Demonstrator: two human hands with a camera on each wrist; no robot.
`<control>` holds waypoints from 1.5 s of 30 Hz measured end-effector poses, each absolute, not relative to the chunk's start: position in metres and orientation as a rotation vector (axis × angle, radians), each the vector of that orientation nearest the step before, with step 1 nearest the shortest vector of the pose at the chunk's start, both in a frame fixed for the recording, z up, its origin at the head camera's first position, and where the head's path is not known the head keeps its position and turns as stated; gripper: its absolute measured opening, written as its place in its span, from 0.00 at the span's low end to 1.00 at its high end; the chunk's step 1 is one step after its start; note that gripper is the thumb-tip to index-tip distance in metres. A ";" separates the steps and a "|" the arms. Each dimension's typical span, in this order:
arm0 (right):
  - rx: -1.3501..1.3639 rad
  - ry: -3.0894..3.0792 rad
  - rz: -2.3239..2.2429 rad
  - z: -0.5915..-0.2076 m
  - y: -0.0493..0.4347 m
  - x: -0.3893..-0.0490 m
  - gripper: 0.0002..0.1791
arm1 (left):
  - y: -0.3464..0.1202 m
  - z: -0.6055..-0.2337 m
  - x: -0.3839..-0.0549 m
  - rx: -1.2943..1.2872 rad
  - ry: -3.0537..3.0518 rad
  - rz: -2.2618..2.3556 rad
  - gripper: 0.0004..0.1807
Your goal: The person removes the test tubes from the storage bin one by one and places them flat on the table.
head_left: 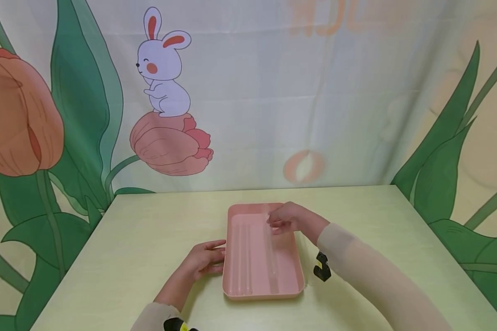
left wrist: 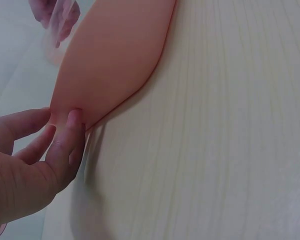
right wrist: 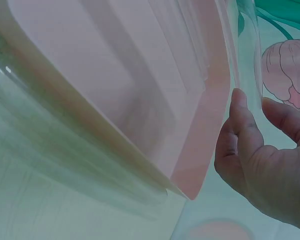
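Observation:
A pink rectangular tray [head_left: 287,286] sits on the table, long side pointing away from me. My left hand [head_left: 207,259] rests its fingertips on the tray's left outer wall; the left wrist view shows those fingers [left wrist: 74,119] against the pink side. Over the tray's far right part, my right hand [head_left: 287,218] pinches a clear tube [head_left: 272,259] between thumb and fingertips. In the right wrist view the tube [right wrist: 248,55] rises from the fingertips of the right hand [right wrist: 270,160]. Clear tubes [head_left: 242,259] lie lengthwise along the tray's left side.
Another clear, tube-like piece [right wrist: 75,145] runs beside the tray's outer wall in the right wrist view. The pale wood-grain table [head_left: 149,243] ends at a printed curtain [head_left: 248,115] with a rabbit and tulips. Each wrist wears a black strap mount [head_left: 322,266].

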State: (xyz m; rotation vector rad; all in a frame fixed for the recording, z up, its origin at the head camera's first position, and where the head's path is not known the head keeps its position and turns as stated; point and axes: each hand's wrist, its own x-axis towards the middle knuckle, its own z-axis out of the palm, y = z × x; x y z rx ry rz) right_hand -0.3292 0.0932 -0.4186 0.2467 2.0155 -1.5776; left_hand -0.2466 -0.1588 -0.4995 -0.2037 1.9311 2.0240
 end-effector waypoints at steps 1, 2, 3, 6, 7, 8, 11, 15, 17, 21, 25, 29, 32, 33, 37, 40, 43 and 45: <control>0.243 2.017 -1.573 -0.417 0.095 -0.330 0.26 | -0.159 -0.499 -0.247 -0.200 1.934 2.021 0.27; 0.235 2.020 -1.571 -0.415 0.097 -0.330 0.26 | -0.159 -0.499 -0.247 -0.198 1.936 2.019 0.27; 0.224 2.020 -1.567 -0.414 0.098 -0.330 0.27 | -0.159 -0.499 -0.247 -0.194 1.938 2.017 0.27; 0.200 2.018 -1.561 -0.411 0.103 -0.331 0.28 | -0.159 -0.498 -0.247 -0.185 1.939 2.016 0.27; 0.191 2.011 -1.561 -0.409 0.105 -0.331 0.29 | -0.159 -0.499 -0.247 -0.182 1.937 2.015 0.27; 0.182 2.004 -1.563 -0.409 0.107 -0.330 0.29 | -0.160 -0.498 -0.247 -0.181 1.935 2.016 0.27; 0.143 1.991 -1.552 -0.407 0.113 -0.330 0.32 | -0.159 -0.499 -0.247 -0.191 1.929 2.017 0.27; 0.119 1.995 -1.532 -0.407 0.122 -0.331 0.33 | -0.159 -0.499 -0.247 -0.217 1.925 2.023 0.27; 0.120 2.004 -1.527 -0.407 0.126 -0.332 0.32 | -0.159 -0.500 -0.247 -0.217 1.920 2.027 0.27; 0.124 2.025 -1.520 -0.408 0.134 -0.334 0.31 | -0.160 -0.499 -0.247 -0.213 1.909 2.038 0.28; 0.118 2.044 -1.507 -0.409 0.144 -0.334 0.31 | -0.160 -0.499 -0.246 -0.215 1.908 2.038 0.27; 0.121 2.060 -1.497 -0.410 0.155 -0.335 0.31 | -0.159 -0.499 -0.246 -0.217 1.914 2.032 0.28; 0.138 2.071 -1.498 -0.411 0.163 -0.335 0.31 | -0.159 -0.499 -0.245 -0.217 1.916 2.033 0.27; 0.143 2.073 -1.499 -0.411 0.165 -0.335 0.31 | -0.159 -0.499 -0.245 -0.215 1.917 2.034 0.27; 0.150 2.079 -1.496 -0.412 0.173 -0.334 0.31 | -0.159 -0.499 -0.246 -0.213 1.921 2.028 0.27; 0.154 2.083 -1.489 -0.414 0.179 -0.334 0.32 | -0.159 -0.499 -0.246 -0.210 1.924 2.021 0.27; 0.170 2.089 -1.480 -0.417 0.183 -0.334 0.32 | -0.159 -0.500 -0.246 -0.206 1.926 2.017 0.27; 0.181 2.089 -1.475 -0.419 0.186 -0.334 0.32 | -0.159 -0.500 -0.247 -0.209 1.930 2.015 0.27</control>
